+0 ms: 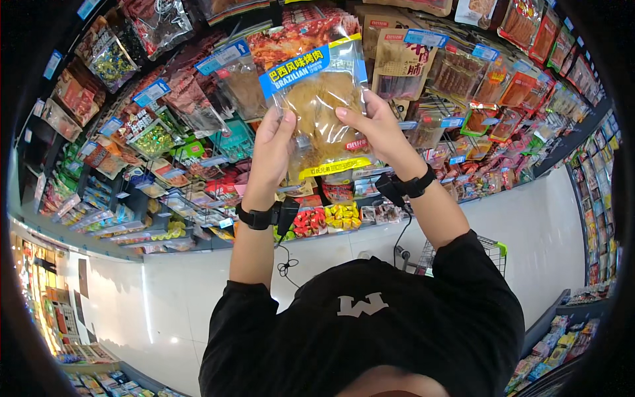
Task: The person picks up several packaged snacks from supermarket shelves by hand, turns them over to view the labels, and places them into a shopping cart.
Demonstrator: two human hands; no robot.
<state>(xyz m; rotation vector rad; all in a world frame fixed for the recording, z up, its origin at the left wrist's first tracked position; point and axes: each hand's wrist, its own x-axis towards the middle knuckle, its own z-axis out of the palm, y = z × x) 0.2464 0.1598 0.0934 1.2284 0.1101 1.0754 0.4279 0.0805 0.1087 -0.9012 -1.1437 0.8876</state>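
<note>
A clear plastic snack bag (325, 106) with a blue and yellow printed label is held up in front of the shelves. Brown, fibrous-looking dried meat shows through its window. My left hand (273, 146) grips the bag's left edge, thumb on the front. On the opposite edge, my right hand (379, 129) pinches it the same way, thumb flat on the window. The fingers behind the bag are hidden. Each wrist wears a black strap with a small box; a thin cable hangs below.
Packed snack shelves (198, 164) curve across the front, with hanging bags and blue price tags (151, 93). Red and yellow wrapped sweets (342, 216) fill the lowest tier. A wire shopping cart (491, 253) stands near my right side on the pale tiled floor (168, 293). More shelving (598, 198) lines the far right.
</note>
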